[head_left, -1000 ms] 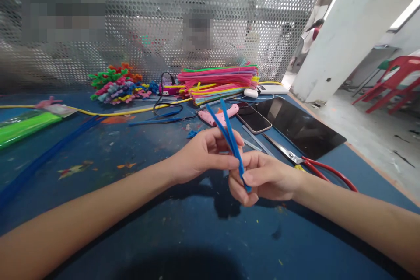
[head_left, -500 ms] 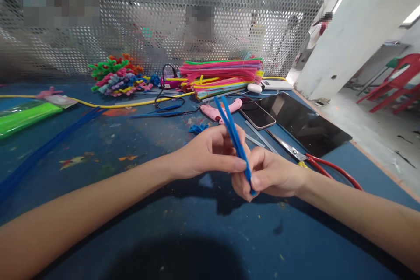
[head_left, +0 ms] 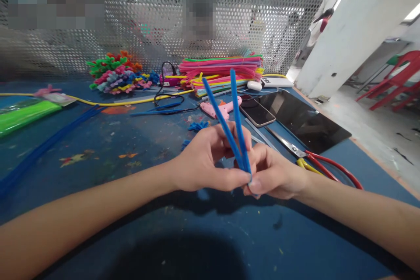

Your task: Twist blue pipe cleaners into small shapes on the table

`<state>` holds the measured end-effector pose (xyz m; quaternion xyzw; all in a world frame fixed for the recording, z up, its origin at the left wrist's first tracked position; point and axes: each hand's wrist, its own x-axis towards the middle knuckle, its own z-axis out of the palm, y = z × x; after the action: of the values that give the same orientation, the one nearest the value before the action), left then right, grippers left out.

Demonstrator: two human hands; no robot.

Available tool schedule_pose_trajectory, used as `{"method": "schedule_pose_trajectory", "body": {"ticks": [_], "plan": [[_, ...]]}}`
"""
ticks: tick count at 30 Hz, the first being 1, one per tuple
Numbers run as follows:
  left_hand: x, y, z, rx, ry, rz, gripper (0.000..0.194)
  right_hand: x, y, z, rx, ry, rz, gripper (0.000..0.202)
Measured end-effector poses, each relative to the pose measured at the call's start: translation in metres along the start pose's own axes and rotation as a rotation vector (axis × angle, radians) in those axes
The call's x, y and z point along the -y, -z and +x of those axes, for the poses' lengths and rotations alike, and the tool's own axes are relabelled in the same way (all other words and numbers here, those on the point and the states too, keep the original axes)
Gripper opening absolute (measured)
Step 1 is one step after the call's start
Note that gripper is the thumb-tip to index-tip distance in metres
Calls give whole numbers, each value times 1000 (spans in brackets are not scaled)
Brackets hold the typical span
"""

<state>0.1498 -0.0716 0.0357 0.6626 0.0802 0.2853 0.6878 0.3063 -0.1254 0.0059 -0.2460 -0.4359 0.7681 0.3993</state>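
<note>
A blue pipe cleaner [head_left: 236,133] stands up in a narrow V in front of me, its two arms apart at the top and together at the bottom. My left hand [head_left: 216,157] pinches it low down, with the thumb across its lower part. Touching that thumb, my right hand [head_left: 274,173] grips the bottom end between thumb and fingers. Just beyond my hands lie small blue looped pieces [head_left: 197,126] and a pink glue gun [head_left: 218,108].
Red-and-yellow-handled scissors [head_left: 305,154], a phone [head_left: 257,113] and a black panel [head_left: 302,120] lie to the right. Behind are colourful pipe cleaner bundles [head_left: 223,70] and finished bunches [head_left: 120,76]. Long blue strands [head_left: 49,144] and a green pack [head_left: 28,116] lie left.
The two blue arms have spread apart and point more upright. My left thumb has moved down to the bottom of the V, against my right thumb.
</note>
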Motion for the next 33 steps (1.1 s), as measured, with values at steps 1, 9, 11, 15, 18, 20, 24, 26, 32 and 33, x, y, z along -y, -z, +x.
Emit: {"method": "schedule_pose_trajectory", "body": {"ticks": [1,9,11,15,18,20,24,26,32,33], "plan": [[0,-1,1,-48,11,-5,30,2,-1,0,-45,42,-31,7],[9,-2,7,-454,83,55,27,17,-7,-3,-520,513,-902,14],[15,-4,6,-536,94,66,29,16,-9,-3,-596,639,-1145,16],[25,-12,7,-647,77,77,20,9,-5,1,-638,813,-1577,23],[27,-21,10,-765,72,114,12,5,5,6,-683,915,-1904,29],[28,-26,13,-822,55,145,11,4,11,8,-712,971,-2032,31],[32,-30,16,-844,4,191,7,2,19,10,-701,1024,-2162,33],[36,-30,16,-854,3,185,6,1,20,10,-681,1019,-2209,33],[48,-29,15,-914,15,114,7,-3,18,13,-670,960,-2254,33],[49,-28,14,-914,4,126,6,-3,17,14,-679,922,-2211,32]]}}
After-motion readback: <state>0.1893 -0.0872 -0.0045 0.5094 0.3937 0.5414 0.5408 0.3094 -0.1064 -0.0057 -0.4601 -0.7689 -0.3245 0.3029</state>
